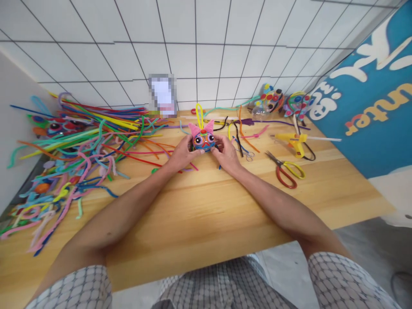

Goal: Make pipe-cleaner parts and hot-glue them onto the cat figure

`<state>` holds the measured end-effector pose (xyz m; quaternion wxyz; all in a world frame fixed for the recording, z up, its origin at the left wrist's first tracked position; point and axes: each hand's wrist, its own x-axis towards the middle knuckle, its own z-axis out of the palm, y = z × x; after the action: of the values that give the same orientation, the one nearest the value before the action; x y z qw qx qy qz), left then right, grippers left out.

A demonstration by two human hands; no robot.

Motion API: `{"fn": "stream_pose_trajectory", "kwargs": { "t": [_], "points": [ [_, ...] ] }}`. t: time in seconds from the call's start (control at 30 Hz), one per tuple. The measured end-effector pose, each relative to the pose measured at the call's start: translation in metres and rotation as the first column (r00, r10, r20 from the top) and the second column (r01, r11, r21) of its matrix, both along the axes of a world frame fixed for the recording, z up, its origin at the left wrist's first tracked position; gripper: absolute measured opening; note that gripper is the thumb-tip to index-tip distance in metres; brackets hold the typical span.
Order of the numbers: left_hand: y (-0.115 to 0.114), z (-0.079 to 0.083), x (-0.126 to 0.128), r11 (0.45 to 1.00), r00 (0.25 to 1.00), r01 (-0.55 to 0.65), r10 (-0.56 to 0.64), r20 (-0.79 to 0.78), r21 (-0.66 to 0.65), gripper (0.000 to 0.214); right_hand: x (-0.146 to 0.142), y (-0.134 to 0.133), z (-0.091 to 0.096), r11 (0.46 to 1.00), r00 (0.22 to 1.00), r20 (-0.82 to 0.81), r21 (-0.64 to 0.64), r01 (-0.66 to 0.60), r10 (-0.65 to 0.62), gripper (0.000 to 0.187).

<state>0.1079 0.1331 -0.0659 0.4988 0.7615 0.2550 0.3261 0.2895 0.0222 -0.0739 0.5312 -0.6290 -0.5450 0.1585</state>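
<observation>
A small pipe-cleaner owl figure [203, 138], blue with pink ears, big eyes and a yellow loop on top, stands on the wooden table [206, 214]. My left hand [182, 152] grips its left side with curled fingers. On the other side my right hand [227, 153] closes on it as well. Both forearms reach forward over the table.
A big heap of coloured pipe cleaners [74, 150] covers the left of the table. Red-and-yellow scissors [286, 169] and a yellow glue gun [294, 141] lie to the right. Finished figures [272, 101] stand at the tiled wall. A blue banner [370, 107] hangs right.
</observation>
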Motion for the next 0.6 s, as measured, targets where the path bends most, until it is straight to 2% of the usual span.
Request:
{"fn": "stream_pose_trajectory", "kwargs": {
  "t": [0.27, 0.4, 0.6],
  "points": [
    [-0.0001, 0.003, 0.0007, 1.0, 0.999, 0.024, -0.024, 0.042, 0.01, 0.075, -0.0015, -0.0021, 0.0044, 1.0, 1.0, -0.018, -0.01, -0.005, 0.005, 0.043],
    [0.0006, 0.0033, -0.0004, 1.0, 1.0, 0.012, -0.012, -0.009, 0.014, 0.063, -0.0008, -0.0009, 0.003, 1.0, 1.0, -0.016, -0.016, 0.004, -0.004, 0.043],
    [0.0025, -0.0008, 0.0024, 0.999, 0.999, 0.027, -0.026, 0.041, -0.021, 0.06, -0.0002, -0.0006, 0.0027, 1.0, 1.0, 0.017, -0.017, 0.007, -0.007, 0.041]
  ]
}}
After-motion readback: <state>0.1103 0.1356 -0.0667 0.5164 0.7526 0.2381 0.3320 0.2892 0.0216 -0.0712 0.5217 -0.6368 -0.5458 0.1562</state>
